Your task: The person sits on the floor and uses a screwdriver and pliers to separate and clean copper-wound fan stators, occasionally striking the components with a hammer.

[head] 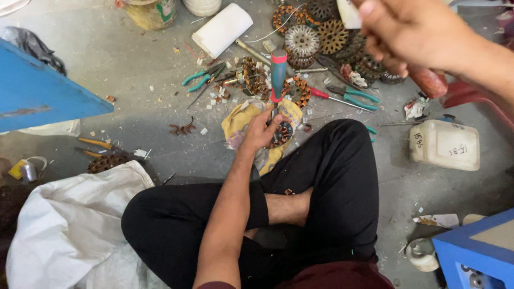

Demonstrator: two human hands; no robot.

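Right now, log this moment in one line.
left hand: steadies screwdriver upright on stator | right hand: raised, gripping red handle

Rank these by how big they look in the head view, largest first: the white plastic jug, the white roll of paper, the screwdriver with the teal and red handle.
1. White plastic jug, lying on the floor at right.
2. White roll of paper, at the top.
3. Screwdriver, steadied by the left hand.
The jug lies nearer the camera than the roll, so the order of those two is unsure.

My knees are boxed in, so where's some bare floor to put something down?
Bare floor lies between the blue board and the teal pliers, and between your right knee and the white jug. Crowded: around the stators and screwdriver.
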